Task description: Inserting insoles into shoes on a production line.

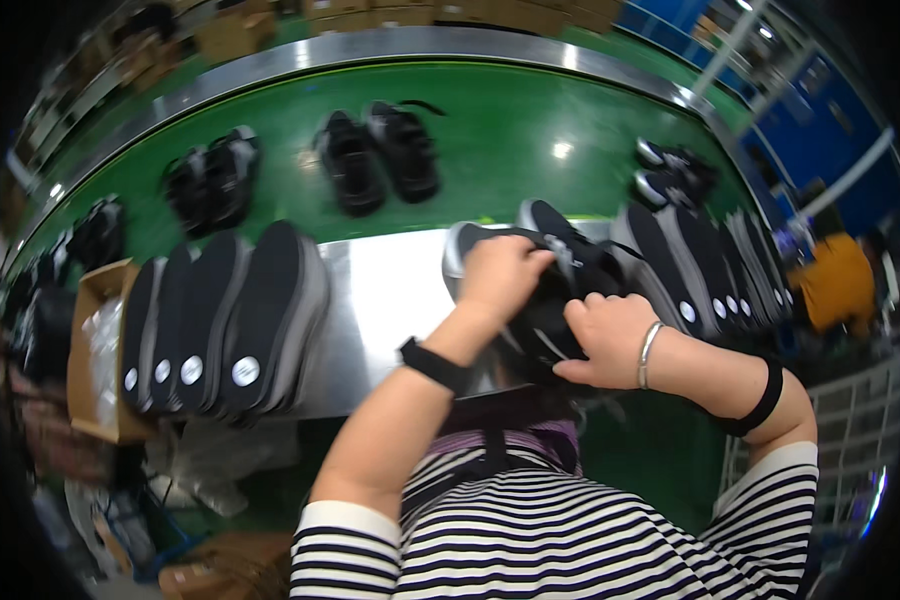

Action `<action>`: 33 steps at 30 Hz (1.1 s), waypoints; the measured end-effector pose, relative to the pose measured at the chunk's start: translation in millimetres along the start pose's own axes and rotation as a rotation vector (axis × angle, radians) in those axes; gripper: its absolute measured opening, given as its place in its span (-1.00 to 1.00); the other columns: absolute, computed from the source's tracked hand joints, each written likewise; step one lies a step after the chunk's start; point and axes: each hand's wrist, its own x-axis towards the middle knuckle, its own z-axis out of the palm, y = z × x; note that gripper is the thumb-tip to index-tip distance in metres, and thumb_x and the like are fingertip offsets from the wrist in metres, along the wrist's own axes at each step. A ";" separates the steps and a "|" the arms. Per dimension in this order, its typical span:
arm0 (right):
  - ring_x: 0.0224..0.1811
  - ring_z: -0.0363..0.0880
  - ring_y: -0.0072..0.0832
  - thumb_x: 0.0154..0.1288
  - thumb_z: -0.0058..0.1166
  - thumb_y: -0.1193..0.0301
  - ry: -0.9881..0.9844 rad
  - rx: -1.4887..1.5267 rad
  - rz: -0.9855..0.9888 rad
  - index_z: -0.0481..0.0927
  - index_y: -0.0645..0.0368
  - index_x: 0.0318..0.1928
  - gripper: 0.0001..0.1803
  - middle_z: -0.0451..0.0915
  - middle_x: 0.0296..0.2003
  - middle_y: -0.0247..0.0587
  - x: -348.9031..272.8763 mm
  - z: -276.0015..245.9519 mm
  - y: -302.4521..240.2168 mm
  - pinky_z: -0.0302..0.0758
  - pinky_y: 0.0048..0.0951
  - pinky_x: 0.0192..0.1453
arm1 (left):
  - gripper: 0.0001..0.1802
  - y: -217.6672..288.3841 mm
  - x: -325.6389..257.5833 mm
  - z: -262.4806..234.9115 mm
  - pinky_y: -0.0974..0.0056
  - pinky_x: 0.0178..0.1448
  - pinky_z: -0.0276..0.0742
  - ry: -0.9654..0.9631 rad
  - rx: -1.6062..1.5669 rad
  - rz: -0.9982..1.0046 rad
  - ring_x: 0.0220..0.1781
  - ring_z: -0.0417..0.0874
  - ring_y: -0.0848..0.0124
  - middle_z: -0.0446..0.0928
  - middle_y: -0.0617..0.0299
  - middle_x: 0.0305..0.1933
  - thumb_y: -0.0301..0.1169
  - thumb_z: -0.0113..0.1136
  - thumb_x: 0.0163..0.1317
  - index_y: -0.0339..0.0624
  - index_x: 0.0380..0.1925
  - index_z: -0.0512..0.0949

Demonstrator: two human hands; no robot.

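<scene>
A black shoe [540, 318] with a pale toe sits on the metal ledge in front of me, partly covered by my hands. My left hand [505, 272] is closed over its front part, fingers curled on the upper. At the heel end, my right hand [608, 335] grips the shoe with bent fingers, thumb pointing inward. Just beyond lies a second black shoe [560, 232] with a light sole edge, touching or nearly touching the first. Whether either hand also pinches a small part, such as a lace or insole, is hidden.
Stacked black-and-grey insoles [275, 300] stand left on the metal ledge [370, 290]; more insoles [670, 265] stand right. A cardboard box [92, 350] holds clear plastic. Across the green conveyor belt [530, 130] are shoe pairs [370, 160]. A wire basket [860, 420] is lower right.
</scene>
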 end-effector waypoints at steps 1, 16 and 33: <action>-0.28 0.54 -0.17 -0.01 0.03 0.05 -0.056 -0.003 0.020 0.41 0.27 -0.22 -0.48 0.51 -0.30 -0.01 -8.7 -4.6 -1.4 0.45 -0.22 -0.21 | -0.67 -0.6 -1.0 -4.9 0.22 -0.38 0.43 -0.030 -0.009 -0.022 -0.51 0.55 0.18 0.52 0.01 -0.57 -0.19 0.11 0.01 -0.30 -0.55 0.56; -0.27 0.54 -0.16 -0.14 -0.05 0.50 -0.444 0.238 -0.099 0.58 0.27 -0.36 -0.74 0.56 -0.38 0.04 83.1 18.9 -7.0 0.44 -0.30 -0.17 | -0.60 2.7 -0.4 -22.4 0.20 -0.37 0.41 -0.205 -0.154 -0.261 -0.56 0.53 0.16 0.47 -0.02 -0.66 -0.19 -0.01 0.12 -0.38 -0.55 0.52; -0.24 0.53 -0.17 0.08 -0.19 0.21 -0.538 0.045 -0.279 0.21 0.40 0.12 -0.37 0.55 -0.45 0.02 30.7 8.4 5.2 0.11 -0.10 0.20 | -0.59 5.2 -8.5 -18.3 0.19 -0.38 0.42 -0.155 -0.225 -0.280 -0.59 0.54 0.14 0.48 -0.07 -0.64 -0.17 -0.02 0.13 -0.38 -0.53 0.53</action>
